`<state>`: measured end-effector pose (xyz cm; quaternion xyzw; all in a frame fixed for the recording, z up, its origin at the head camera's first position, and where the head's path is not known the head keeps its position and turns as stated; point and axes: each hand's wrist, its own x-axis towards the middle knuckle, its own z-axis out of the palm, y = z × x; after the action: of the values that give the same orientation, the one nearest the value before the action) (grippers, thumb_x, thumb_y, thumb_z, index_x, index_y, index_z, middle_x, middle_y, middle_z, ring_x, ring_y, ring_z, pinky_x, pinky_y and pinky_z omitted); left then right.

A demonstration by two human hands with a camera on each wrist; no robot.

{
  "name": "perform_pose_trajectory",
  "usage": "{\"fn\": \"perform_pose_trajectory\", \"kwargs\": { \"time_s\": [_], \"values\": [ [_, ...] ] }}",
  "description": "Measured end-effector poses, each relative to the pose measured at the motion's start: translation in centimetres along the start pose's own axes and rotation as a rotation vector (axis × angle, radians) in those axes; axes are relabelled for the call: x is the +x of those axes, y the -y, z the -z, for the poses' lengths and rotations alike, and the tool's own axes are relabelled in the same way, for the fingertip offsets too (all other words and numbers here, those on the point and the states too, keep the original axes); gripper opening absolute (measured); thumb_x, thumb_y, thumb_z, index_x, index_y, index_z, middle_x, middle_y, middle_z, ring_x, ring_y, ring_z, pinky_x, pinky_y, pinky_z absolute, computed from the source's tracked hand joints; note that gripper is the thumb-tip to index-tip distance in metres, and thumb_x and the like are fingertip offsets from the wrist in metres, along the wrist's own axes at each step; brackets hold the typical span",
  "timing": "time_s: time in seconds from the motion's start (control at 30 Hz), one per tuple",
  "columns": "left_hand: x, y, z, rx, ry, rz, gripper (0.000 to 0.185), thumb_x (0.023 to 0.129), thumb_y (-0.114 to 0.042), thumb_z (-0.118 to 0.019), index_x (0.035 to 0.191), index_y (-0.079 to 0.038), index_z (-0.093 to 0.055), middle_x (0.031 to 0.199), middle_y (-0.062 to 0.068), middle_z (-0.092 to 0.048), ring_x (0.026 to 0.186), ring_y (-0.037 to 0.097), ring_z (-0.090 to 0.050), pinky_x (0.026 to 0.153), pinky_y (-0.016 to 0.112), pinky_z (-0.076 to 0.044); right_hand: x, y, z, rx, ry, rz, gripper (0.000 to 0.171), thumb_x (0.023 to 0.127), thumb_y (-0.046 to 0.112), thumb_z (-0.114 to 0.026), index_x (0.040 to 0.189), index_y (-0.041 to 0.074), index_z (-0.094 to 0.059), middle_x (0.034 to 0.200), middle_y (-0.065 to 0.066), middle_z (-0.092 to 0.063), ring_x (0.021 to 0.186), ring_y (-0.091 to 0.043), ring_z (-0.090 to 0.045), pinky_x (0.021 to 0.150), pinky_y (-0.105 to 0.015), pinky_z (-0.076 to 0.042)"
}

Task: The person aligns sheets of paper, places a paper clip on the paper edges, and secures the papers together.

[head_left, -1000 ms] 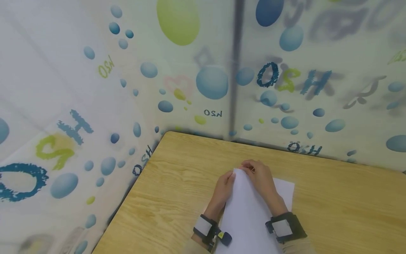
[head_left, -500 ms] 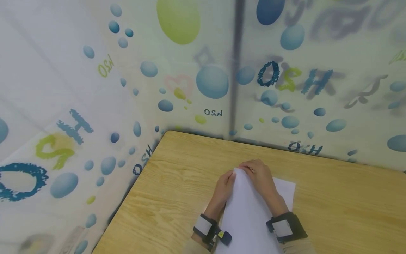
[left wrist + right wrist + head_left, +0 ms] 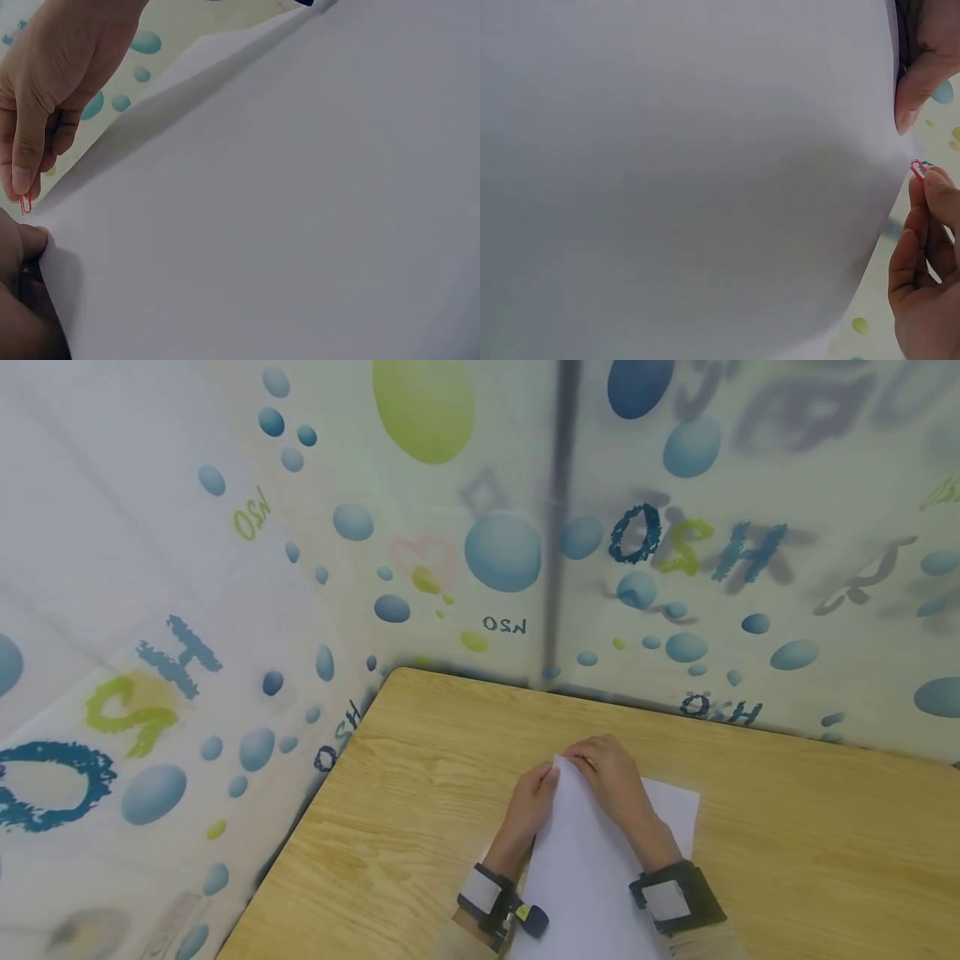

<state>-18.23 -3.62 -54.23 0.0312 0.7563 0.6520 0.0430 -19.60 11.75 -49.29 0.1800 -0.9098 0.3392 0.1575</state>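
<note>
White paper [image 3: 588,868] stands raised off the table, narrowing to a corner at the top. Near that corner my left hand [image 3: 527,810] pinches its left edge, thumb on the near face. My right hand [image 3: 618,789] holds a small red paper clip [image 3: 26,204] between thumb and fingertips. In the right wrist view the paper clip [image 3: 919,169] is right at the paper's corner, close to the left thumb [image 3: 907,120]. Whether the clip grips the paper I cannot tell. Fingers hide the clip in the head view.
A wooden table [image 3: 420,777] lies under the hands, its left edge and far edge close to patterned curtain walls [image 3: 465,602]. Another part of white paper [image 3: 678,810] shows beyond the right wrist. Both wrists wear black straps [image 3: 678,897].
The right hand's fingertips have shifted slightly leftward and up at the paper's corner. The left hand keeps its pinch in nearly the same place.
</note>
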Motion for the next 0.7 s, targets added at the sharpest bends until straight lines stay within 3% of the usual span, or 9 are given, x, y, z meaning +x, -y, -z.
{"fn": "perform_pose_trajectory", "kwargs": {
  "time_s": [0.23,0.53,0.7],
  "values": [
    [0.3,0.7,-0.1,0.011,0.007,-0.013,0.027,0.103,-0.022,-0.047,0.115,-0.008,-0.067,0.094,0.001,-0.064,0.080,0.012,-0.056,0.070,0.029,-0.046,0.1,0.0,-0.1,-0.012,-0.001,-0.021,0.009,0.087,0.004,-0.071,0.094,0.009,-0.074,0.096,-0.005,-0.069,0.094,-0.024,-0.058,0.083,-0.043,-0.048],
    [0.3,0.9,0.0,0.064,0.024,-0.050,0.026,0.104,-0.021,-0.046,0.115,-0.008,-0.066,0.095,-0.001,-0.064,0.081,0.010,-0.056,0.073,0.030,-0.046,0.3,0.2,-0.1,-0.077,-0.024,0.043,0.010,0.086,0.002,-0.071,0.094,0.008,-0.074,0.094,-0.006,-0.070,0.091,-0.024,-0.059,0.081,-0.040,-0.049],
    [0.4,1.0,0.1,0.056,0.036,-0.053,0.026,0.104,-0.021,-0.046,0.116,-0.008,-0.066,0.095,0.000,-0.063,0.081,0.011,-0.056,0.072,0.029,-0.046,0.5,0.4,-0.3,-0.076,-0.010,0.035,0.012,0.086,0.001,-0.071,0.096,0.006,-0.074,0.096,-0.007,-0.070,0.092,-0.025,-0.059,0.082,-0.040,-0.049]
  ]
}}
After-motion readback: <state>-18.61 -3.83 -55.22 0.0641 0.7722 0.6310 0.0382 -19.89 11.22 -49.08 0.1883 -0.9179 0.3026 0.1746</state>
